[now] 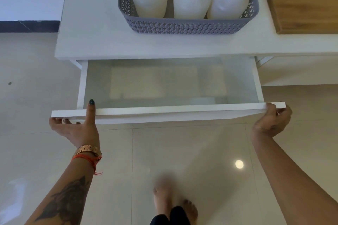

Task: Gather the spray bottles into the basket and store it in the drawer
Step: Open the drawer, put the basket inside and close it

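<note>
A grey woven-look plastic basket (184, 27) stands on the white cabinet top (95, 38). Inside it lie several white spray bottles (192, 3), one with a yellow trigger, one with a blue one. Below, a white drawer (172, 111) is pulled out and shows a bare pale bottom. My left hand (76, 129) grips the left end of the drawer front, thumb over its top edge. My right hand (272, 120) grips the right end of the same front panel from below, fingers curled over the edge.
A wooden board (303, 0) lies on the cabinet top to the right of the basket. Glossy pale floor tiles (182, 151) spread beneath the drawer, and my bare feet (173, 204) stand just in front. A white wall with a dark skirting is at the upper left.
</note>
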